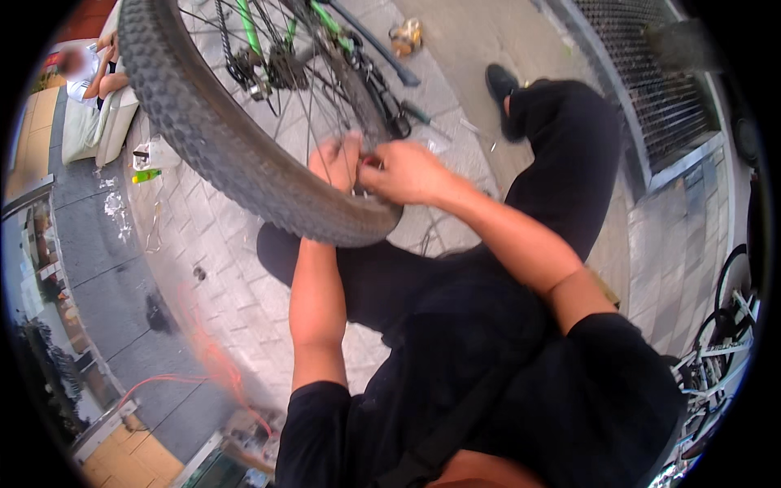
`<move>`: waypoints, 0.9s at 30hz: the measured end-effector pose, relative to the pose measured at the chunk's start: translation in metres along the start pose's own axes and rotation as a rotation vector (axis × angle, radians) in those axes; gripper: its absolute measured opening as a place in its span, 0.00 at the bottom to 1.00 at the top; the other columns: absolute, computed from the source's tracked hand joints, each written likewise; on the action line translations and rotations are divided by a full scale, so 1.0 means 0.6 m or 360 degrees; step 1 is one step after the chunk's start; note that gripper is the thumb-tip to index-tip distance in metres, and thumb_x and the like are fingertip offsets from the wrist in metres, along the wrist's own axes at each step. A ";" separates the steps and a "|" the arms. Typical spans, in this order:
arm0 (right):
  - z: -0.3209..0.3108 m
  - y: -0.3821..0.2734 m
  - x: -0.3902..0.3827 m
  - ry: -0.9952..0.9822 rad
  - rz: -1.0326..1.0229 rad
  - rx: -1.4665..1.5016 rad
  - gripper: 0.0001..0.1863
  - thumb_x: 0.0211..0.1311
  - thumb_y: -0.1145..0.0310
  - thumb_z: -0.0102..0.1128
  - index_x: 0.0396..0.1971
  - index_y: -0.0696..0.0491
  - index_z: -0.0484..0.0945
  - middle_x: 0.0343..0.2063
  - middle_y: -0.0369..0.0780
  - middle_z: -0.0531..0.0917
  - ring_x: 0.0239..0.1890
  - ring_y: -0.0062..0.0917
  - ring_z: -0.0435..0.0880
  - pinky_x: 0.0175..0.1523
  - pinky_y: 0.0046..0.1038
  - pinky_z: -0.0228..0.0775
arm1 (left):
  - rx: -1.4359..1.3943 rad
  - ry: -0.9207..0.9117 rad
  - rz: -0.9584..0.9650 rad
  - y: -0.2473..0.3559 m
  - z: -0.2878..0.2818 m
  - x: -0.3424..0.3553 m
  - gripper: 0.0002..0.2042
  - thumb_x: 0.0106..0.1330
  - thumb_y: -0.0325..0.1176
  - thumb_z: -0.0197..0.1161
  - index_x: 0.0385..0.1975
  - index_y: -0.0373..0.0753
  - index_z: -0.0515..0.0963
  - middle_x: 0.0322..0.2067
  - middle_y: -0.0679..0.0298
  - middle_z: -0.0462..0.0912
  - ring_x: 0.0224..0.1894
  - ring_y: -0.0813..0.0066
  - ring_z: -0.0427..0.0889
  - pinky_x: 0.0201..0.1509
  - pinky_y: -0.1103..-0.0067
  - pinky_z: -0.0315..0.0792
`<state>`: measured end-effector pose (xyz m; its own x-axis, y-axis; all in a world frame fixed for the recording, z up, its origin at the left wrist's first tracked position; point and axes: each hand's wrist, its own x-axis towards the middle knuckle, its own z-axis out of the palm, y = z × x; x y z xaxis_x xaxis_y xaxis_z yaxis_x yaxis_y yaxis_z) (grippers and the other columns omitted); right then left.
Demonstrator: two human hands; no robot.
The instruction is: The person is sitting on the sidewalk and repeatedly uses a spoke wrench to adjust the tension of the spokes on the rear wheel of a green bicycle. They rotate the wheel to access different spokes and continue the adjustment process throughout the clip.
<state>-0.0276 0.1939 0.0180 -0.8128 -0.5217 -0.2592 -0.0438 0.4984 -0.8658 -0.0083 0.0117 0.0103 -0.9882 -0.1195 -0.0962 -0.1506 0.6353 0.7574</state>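
Observation:
A bicycle wheel with a knobbly dark tyre (220, 146) rises in front of me, spokes and rim showing. My left forearm passes behind the tyre's lower part. My left hand (333, 160) is at the spokes just inside the rim, fingers bent and closed; what they grip is hidden. Beside it, my right hand (407, 172) pinches a small red piece (371, 162) against the inner side of the rim. Its exact kind is too small and blurred to tell. Farther up are the wheel's hub and sprockets (285, 69) and a green frame tube (248, 28).
A tool with a dark handle (415, 110) lies on the paving beyond my hands. At the upper left a person (85, 77) sits on a pale sofa (118, 122), near a yellow-green bottle (146, 176). An orange cord (215, 358) crosses the ground; a metal grating (651, 81) stands right.

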 end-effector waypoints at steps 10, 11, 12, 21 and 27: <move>-0.040 0.024 0.024 -0.0622 0.0008 0.0421 0.21 0.70 0.54 0.61 0.43 0.60 0.84 0.34 0.36 0.86 0.36 0.21 0.81 0.44 0.30 0.75 | 0.0288 -0.0095 0.0251 0.006 0.004 0.003 0.20 0.76 0.46 0.54 0.36 0.34 0.82 0.30 0.46 0.84 0.35 0.46 0.83 0.44 0.59 0.73; -0.036 0.024 0.028 -0.0641 -0.0022 0.0360 0.21 0.71 0.54 0.61 0.42 0.60 0.84 0.32 0.35 0.85 0.35 0.20 0.80 0.44 0.28 0.74 | 0.0304 0.0020 0.0431 -0.008 0.000 -0.004 0.19 0.75 0.46 0.56 0.36 0.35 0.82 0.28 0.47 0.84 0.31 0.46 0.83 0.39 0.61 0.73; -0.042 0.018 0.035 -0.0673 -0.0028 0.0326 0.20 0.71 0.54 0.61 0.42 0.60 0.84 0.31 0.34 0.84 0.34 0.19 0.79 0.43 0.28 0.73 | 0.0350 0.0070 0.0513 -0.018 0.001 -0.001 0.18 0.74 0.46 0.57 0.36 0.35 0.82 0.28 0.47 0.84 0.30 0.47 0.83 0.37 0.61 0.73; 0.029 0.085 0.059 -0.0270 -0.0191 0.0275 0.21 0.66 0.52 0.62 0.31 0.58 0.85 0.22 0.40 0.84 0.28 0.25 0.81 0.39 0.32 0.74 | -0.0075 0.0001 0.0261 -0.043 0.029 0.024 0.23 0.75 0.50 0.57 0.36 0.31 0.82 0.34 0.48 0.85 0.39 0.53 0.84 0.48 0.63 0.74; 0.003 -0.004 0.038 -0.0135 -0.0186 -0.0458 0.20 0.64 0.52 0.60 0.34 0.56 0.86 0.33 0.49 0.88 0.38 0.38 0.89 0.45 0.40 0.78 | -0.0158 0.0022 0.0198 -0.065 0.025 0.026 0.28 0.77 0.53 0.52 0.29 0.31 0.81 0.28 0.46 0.83 0.35 0.52 0.83 0.48 0.60 0.72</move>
<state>-0.0451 0.1796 0.0137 -0.7420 -0.6365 -0.2104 -0.3061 0.6009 -0.7384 -0.0182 -0.0034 -0.0306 -0.9984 -0.0556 0.0105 -0.0229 0.5673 0.8232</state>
